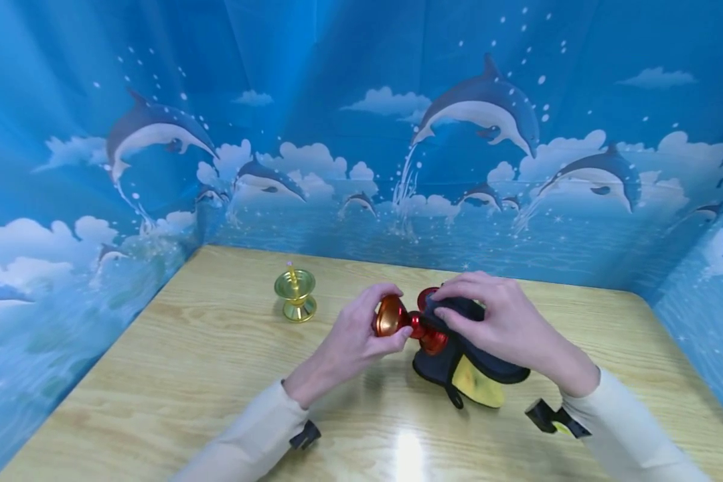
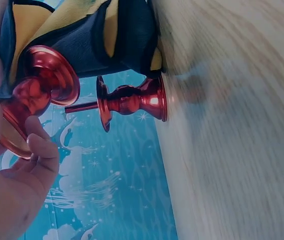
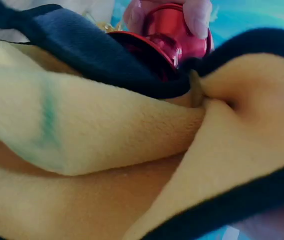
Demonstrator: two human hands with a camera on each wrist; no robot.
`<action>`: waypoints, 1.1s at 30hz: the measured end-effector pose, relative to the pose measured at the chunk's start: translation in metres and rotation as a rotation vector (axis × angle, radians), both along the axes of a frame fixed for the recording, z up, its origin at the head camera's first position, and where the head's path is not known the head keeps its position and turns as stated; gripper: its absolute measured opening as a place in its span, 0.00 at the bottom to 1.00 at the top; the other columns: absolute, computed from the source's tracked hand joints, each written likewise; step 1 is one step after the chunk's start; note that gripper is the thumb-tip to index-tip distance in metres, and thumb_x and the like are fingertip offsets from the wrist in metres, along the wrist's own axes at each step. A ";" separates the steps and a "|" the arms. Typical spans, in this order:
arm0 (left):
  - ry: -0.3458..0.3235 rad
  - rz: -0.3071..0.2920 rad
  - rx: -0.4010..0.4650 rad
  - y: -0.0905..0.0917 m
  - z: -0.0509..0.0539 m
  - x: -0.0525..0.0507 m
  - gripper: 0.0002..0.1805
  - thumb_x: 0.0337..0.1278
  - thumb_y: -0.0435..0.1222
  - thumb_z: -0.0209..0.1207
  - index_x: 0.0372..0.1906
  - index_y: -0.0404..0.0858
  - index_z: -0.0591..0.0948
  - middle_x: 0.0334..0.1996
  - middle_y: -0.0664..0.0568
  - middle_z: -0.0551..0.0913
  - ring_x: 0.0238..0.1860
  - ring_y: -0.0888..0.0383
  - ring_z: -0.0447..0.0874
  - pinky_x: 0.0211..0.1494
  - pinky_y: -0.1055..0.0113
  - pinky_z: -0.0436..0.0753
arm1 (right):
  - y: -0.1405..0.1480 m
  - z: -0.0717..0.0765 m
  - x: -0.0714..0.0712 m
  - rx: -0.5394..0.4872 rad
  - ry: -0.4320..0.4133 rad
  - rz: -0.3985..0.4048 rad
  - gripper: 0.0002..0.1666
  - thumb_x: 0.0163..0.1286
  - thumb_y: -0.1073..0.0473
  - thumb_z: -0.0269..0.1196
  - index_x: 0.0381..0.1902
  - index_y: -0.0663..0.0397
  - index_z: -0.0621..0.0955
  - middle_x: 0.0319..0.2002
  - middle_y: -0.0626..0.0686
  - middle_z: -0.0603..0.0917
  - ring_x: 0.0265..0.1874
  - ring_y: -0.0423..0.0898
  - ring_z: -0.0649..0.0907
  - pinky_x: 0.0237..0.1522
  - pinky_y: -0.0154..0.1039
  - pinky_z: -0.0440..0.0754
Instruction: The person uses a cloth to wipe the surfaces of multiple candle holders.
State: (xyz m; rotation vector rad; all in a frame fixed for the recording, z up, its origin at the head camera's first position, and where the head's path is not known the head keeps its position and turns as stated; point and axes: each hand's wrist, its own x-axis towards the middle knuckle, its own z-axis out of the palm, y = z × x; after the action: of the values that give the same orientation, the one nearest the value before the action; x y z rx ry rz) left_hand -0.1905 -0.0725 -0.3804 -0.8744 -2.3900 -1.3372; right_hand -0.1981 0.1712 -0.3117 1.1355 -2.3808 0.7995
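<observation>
My left hand [image 1: 357, 331] grips a shiny red candlestick [image 1: 391, 316] by one flared end, thumb and fingers around it, and holds it tilted above the table. With its fingertips my right hand [image 1: 497, 314] pinches a dark blue cloth [image 1: 494, 361] with a yellow inner side and black edging. The cloth lies against the candlestick's stem and far end, its lower part hanging down. In the right wrist view the yellow side of the cloth [image 3: 107, 125] hides much of the candlestick [image 3: 174, 30]. A second red candlestick [image 2: 129, 102] stands upright on the table behind the cloth.
A gold candlestick [image 1: 296, 288] with a thin central spike stands on the left of the wooden table [image 1: 187, 361]. A blue curtain [image 1: 337, 134] printed with dolphins and clouds rises behind the table and along both sides.
</observation>
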 end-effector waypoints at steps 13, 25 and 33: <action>0.074 0.025 -0.077 0.002 -0.003 0.002 0.26 0.58 0.41 0.67 0.59 0.38 0.73 0.51 0.47 0.81 0.43 0.58 0.83 0.38 0.77 0.84 | -0.012 -0.011 0.002 0.130 -0.093 -0.058 0.11 0.64 0.61 0.73 0.43 0.47 0.84 0.40 0.45 0.88 0.39 0.42 0.87 0.40 0.41 0.87; 0.092 0.022 -0.099 0.001 -0.005 0.004 0.26 0.58 0.41 0.68 0.59 0.39 0.73 0.51 0.48 0.81 0.42 0.59 0.83 0.37 0.78 0.84 | 0.000 -0.014 0.004 0.214 -0.184 -0.008 0.14 0.66 0.58 0.70 0.50 0.44 0.87 0.55 0.49 0.83 0.49 0.46 0.85 0.47 0.46 0.86; 0.158 -0.004 -0.134 0.007 -0.001 0.006 0.27 0.58 0.42 0.68 0.60 0.37 0.73 0.51 0.48 0.81 0.42 0.60 0.82 0.38 0.79 0.83 | -0.007 -0.015 0.002 0.218 0.014 -0.025 0.11 0.62 0.66 0.71 0.43 0.54 0.89 0.45 0.51 0.85 0.43 0.46 0.83 0.40 0.42 0.87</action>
State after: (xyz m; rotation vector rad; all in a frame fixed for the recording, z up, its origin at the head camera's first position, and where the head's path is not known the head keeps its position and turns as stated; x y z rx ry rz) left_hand -0.1841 -0.0659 -0.3810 -0.9822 -2.3766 -1.0756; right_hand -0.1961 0.1639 -0.3266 1.1865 -2.5121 0.5310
